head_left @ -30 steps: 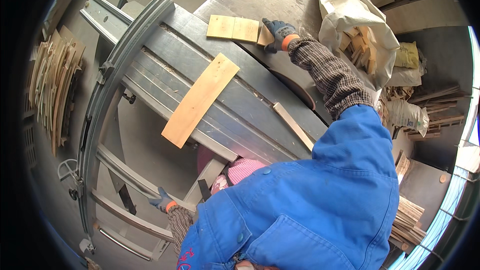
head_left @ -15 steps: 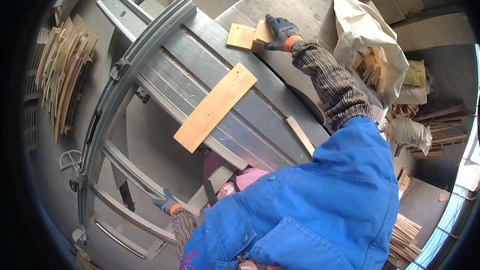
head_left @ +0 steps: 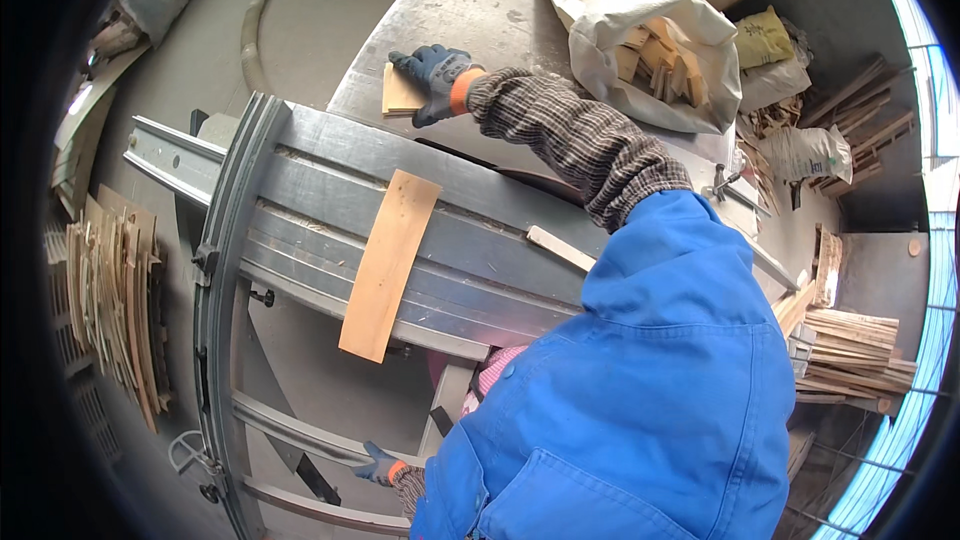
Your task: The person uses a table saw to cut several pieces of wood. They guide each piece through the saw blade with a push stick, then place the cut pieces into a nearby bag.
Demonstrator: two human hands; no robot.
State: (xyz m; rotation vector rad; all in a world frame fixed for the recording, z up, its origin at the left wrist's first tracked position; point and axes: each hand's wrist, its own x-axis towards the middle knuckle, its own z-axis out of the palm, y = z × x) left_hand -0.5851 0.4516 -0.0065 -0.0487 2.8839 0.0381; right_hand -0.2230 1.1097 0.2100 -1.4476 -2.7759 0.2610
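Observation:
My right hand (head_left: pixel 437 83), in a grey-blue glove with an orange cuff, is closed over small pale wooden pieces (head_left: pixel 402 98) on the grey metal machine table (head_left: pixel 480 10). The far sides of these pieces are under the glove. My left hand (head_left: pixel 378 464), gloved alike, rests on a metal rail (head_left: pixel 300 432) of the side frame, thumb and fingers apart. Between the hands, a longer wooden board (head_left: pixel 390 265) lies across the grooved sliding table (head_left: pixel 330 175), its near end past the edge. Neither hand touches it.
A thin wooden strip (head_left: pixel 560 248) lies on the table near my jacket. A white sack (head_left: pixel 600 80) of wood offcuts stands at the far right of the machine. Thin boards (head_left: pixel 115 305) are stacked at the left, and more wood strips (head_left: pixel 850 355) at the right.
My right hand has drawn the small wooden pieces, seen side by side before, together under the glove. My view has turned and shifted. My left hand stays on the rail.

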